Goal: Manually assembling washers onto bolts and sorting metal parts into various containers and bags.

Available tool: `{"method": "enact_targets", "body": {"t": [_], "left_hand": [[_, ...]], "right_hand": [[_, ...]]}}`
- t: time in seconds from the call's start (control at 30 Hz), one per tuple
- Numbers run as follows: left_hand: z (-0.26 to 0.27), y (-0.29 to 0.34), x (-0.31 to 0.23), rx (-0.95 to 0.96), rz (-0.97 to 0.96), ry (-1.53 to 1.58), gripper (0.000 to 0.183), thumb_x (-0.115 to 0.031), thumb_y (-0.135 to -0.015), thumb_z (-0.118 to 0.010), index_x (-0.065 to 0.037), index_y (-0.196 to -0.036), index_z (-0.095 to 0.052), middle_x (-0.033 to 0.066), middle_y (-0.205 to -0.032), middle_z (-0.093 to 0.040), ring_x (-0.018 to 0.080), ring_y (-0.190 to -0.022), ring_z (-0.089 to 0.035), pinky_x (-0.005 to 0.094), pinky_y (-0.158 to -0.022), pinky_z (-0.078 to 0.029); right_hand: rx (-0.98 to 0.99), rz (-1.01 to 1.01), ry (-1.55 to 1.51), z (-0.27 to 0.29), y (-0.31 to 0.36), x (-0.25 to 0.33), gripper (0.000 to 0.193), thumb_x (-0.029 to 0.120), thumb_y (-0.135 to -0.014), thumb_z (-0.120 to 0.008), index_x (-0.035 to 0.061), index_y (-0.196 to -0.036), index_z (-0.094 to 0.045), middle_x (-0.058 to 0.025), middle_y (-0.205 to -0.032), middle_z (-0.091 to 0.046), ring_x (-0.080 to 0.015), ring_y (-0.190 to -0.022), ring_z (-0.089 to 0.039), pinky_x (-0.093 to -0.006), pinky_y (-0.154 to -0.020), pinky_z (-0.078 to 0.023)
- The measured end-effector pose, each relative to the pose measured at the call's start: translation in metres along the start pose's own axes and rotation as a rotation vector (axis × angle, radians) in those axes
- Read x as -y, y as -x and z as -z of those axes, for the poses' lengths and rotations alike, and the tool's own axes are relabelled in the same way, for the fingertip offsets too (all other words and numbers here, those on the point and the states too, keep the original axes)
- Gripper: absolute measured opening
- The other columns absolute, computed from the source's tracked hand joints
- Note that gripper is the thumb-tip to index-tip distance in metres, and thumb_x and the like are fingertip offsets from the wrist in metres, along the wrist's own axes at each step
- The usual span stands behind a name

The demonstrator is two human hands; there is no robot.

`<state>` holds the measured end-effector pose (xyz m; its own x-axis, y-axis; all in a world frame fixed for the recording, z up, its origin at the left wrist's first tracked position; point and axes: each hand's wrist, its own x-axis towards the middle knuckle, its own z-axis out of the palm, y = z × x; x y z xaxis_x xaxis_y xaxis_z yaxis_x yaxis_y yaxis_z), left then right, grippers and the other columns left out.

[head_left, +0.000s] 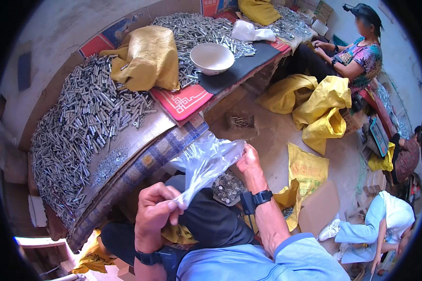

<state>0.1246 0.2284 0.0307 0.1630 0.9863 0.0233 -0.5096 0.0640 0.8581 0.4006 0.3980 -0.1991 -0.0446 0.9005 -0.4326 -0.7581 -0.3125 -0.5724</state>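
A clear plastic bag [206, 161] is stretched between my two hands, above my lap. My left hand [159, 206] is closed, its thumb and fingers pinching the bag's gathered, twisted end. At the bag's far right edge, my right hand [249, 159] grips the plastic with closed fingers. Glare and creases hide whether anything lies inside. Just below the bag, a container of small round metal parts [228, 187] sits beside my leg. Left of my hands, the table carries a large heap of metal sleeve-like pieces [89, 98] and a small scatter of metal washers [109, 164].
A white bowl [212, 58] and a yellow sack [147, 56] sit on the table. Its edge has a checked cloth [169, 145]. Yellow sacks [321, 103] and a cardboard piece [319, 206] lie on the floor. Several people are seated to the right, one person [361, 56] by the table's far end.
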Motion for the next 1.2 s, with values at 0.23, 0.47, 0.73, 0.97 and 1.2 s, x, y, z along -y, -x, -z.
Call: {"method": "enact_targets", "body": {"t": [0.23, 0.47, 0.73, 0.97, 1.2], "left_hand": [[0.037, 0.042, 0.001, -0.268, -0.034, -0.036, 0.019, -0.006, -0.076, -0.073, 0.000, -0.082, -0.056, 0.0144, -0.075, -0.064, 0.0118, -0.051, -0.056, 0.0211, -0.044, -0.043], [0.038, 0.058, -0.017, -0.598, -0.001, -0.937, 0.022, -0.011, -0.080, -0.079, -0.004, -0.074, -0.059, -0.0017, -0.060, -0.053, 0.0025, -0.057, -0.047, 0.0219, -0.050, -0.036], [0.054, 0.116, -0.019, -0.755, -0.125, -0.374, 0.034, -0.025, -0.101, -0.057, -0.007, -0.072, -0.054, -0.0025, -0.055, -0.048, 0.0047, -0.039, -0.038, 0.0222, -0.037, -0.028], [0.065, 0.176, 0.028, -0.826, -0.060, -0.322, 0.030, -0.023, -0.101, -0.055, -0.002, -0.083, -0.064, 0.0032, -0.061, -0.058, 0.0062, -0.041, -0.044, 0.0221, -0.039, -0.034], [0.065, 0.206, 0.034, -1.019, -0.082, -0.442, 0.043, -0.016, -0.085, -0.076, 0.004, -0.120, -0.061, 0.0118, -0.096, -0.066, 0.0115, -0.056, -0.061, 0.0228, -0.051, -0.047]], "right_hand": [[0.151, -0.115, -0.257, -0.073, 0.049, 0.046, 0.032, 0.032, -0.104, -0.044, 0.0072, -0.108, -0.064, -0.0113, -0.101, -0.071, -0.0314, -0.098, -0.068, -0.0529, -0.093, -0.052], [0.471, -0.158, -0.152, -0.156, 0.104, 0.071, 0.044, 0.053, -0.100, -0.050, 0.0114, -0.090, -0.059, 0.0022, -0.061, -0.043, -0.0096, -0.044, -0.032, -0.0278, -0.047, -0.033], [0.735, -0.028, 0.458, -0.201, 0.162, 0.047, 0.061, 0.059, -0.100, -0.044, 0.0036, -0.084, -0.061, 0.0026, -0.053, -0.041, -0.0070, -0.039, -0.034, -0.0226, -0.037, -0.026], [0.830, -0.068, 0.629, -0.236, 0.201, 0.016, 0.060, 0.056, -0.101, -0.048, 0.0004, -0.085, -0.064, 0.0013, -0.054, -0.048, -0.0061, -0.043, -0.037, -0.0228, -0.040, -0.027], [0.992, -0.026, 0.842, -0.267, 0.236, -0.032, 0.057, 0.050, -0.104, -0.044, 0.0015, -0.082, -0.064, 0.0022, -0.054, -0.049, -0.0044, -0.044, -0.037, -0.0215, -0.043, -0.026]]}}
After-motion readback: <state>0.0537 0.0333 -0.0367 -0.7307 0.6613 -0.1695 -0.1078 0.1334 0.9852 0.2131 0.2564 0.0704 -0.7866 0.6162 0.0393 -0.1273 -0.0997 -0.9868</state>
